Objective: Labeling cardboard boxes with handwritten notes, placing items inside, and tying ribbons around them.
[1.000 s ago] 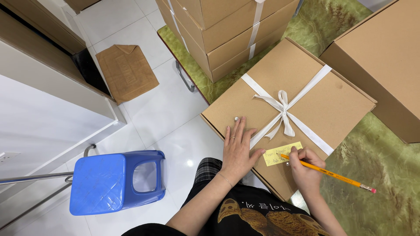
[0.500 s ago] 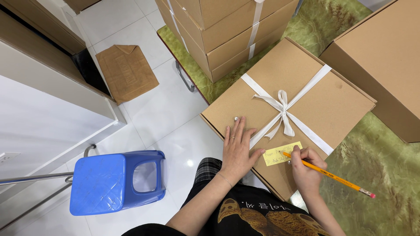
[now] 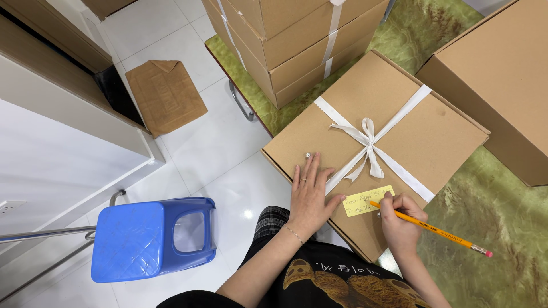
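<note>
- Left hand [image 3: 309, 197] flat on box [image 3: 399, 122], fingers spread, steadying lid beside ribbon [image 3: 370, 144].
- Right hand [image 3: 399, 219] with fingers pinching pencil [image 3: 434, 230], tip on yellow note [image 3: 369, 200] near box's front edge.
- Risk: note likely to slide or crease under pencil pressure if poorly stuck.
- Risk: box overhanging tabletop [image 3: 485, 228]; heavy leaning likely to tip it.

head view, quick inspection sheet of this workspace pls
surface: green marbled table.
job's things: flat cardboard box tied with white ribbon; yellow note on the lid; yellow pencil, tip on the note.
clutter: stacked boxes; large box.
grippers: left hand flat on the lid; right hand gripping the pencil.
cables: nothing seen.
surroundings: blue stool, flattened cardboard on white tile floor.
</note>
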